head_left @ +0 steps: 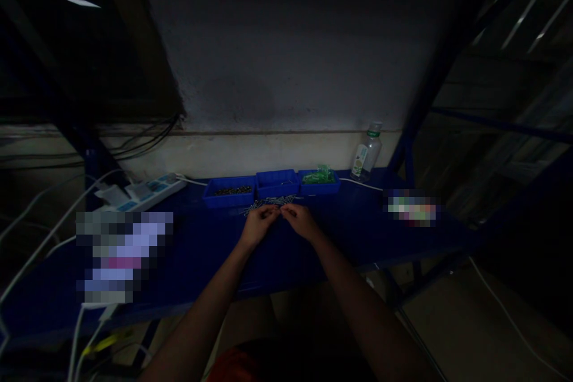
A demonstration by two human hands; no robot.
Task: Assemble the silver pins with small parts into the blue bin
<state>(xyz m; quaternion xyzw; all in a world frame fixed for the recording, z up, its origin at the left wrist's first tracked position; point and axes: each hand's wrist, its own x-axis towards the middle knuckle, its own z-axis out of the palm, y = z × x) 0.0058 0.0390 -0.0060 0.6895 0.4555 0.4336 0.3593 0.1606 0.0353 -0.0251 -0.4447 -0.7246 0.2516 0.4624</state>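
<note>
My left hand (260, 221) and my right hand (298, 218) meet almost fingertip to fingertip over the blue table. Both have their fingers pinched together; whatever they hold is too small and dark to make out. Just beyond them lies a loose pile of thin metal screws or pins (280, 200). Behind the pile three blue bins stand in a row. The left bin (230, 199) contains small dark metal pieces, the middle bin (276, 189) a few thin pieces, and the right bin (319, 189) green plastic bags (319, 176).
A clear bottle (367, 154) with a green cap stands against the wall at the back right. On the left lie a white power strip (152, 191) with adapters and trailing cables. Blurred-out items sit on the table's left and right. Blue metal posts rise at both sides.
</note>
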